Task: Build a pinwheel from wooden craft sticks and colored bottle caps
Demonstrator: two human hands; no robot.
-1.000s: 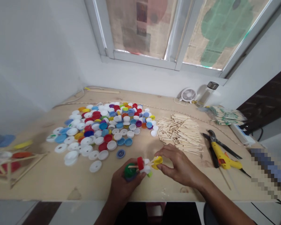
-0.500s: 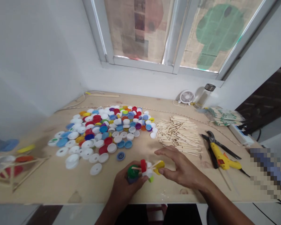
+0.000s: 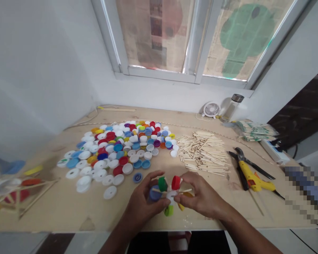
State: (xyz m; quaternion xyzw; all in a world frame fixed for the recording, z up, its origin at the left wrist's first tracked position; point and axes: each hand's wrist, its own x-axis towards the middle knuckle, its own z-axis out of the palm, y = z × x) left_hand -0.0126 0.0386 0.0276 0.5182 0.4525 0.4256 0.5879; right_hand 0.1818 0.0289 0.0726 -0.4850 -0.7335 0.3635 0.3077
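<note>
Between my two hands is a wheel-like piece made of bottle caps and wooden sticks. Its middle is a white cap [image 3: 171, 196], with a red cap [image 3: 175, 182], a green cap [image 3: 162, 184], a blue cap [image 3: 155, 193], a lime-green cap [image 3: 169, 211] and a yellow cap [image 3: 187, 194] around it. My left hand [image 3: 145, 201] is closed on its left side, thumb near the white cap. The fingers of my right hand [image 3: 198, 195] pinch its right side. Part of the yellow cap is hidden by that hand.
Loose bottle caps [image 3: 116, 155] spread over the table's left middle. Wooden sticks [image 3: 205, 153] lie in a heap beside them. Pliers [image 3: 240, 165] and a yellow glue gun [image 3: 254, 180] are to the right. A blurred stick-and-cap structure [image 3: 18, 194] stands at the left edge.
The cap-and-stick piece has turned so its ring of caps faces up more. My right hand has moved left and closed from spread fingers onto it.
</note>
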